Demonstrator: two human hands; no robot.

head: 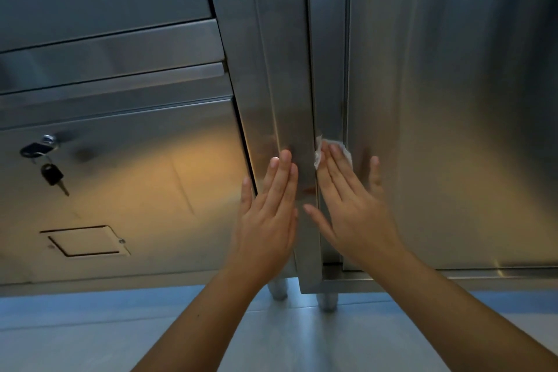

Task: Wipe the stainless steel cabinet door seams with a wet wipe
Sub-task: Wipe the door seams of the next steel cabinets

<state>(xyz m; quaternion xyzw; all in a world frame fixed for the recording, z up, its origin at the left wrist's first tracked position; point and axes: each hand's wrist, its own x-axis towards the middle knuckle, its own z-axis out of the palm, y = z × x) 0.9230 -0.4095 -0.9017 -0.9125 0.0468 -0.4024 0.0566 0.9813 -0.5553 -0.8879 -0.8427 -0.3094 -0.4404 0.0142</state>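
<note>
A tall stainless steel cabinet fills the view. A dark vertical seam [311,69] runs between a narrow steel post and the right door [453,100]. My right hand [353,205] lies flat against the steel just right of the seam, fingers spread, pressing a white wet wipe [332,149] under its fingertips. The wipe's edge reaches the seam. My left hand [268,214] rests flat on the post [280,84] to the left of the seam, fingers straight and together, holding nothing.
At left is a cabinet door with a lock and a key bunch [45,157] hanging from it, and a small square hatch [86,240] below. Drawer fronts sit above it. Round cabinet feet [279,288] stand on a pale tiled floor [90,326].
</note>
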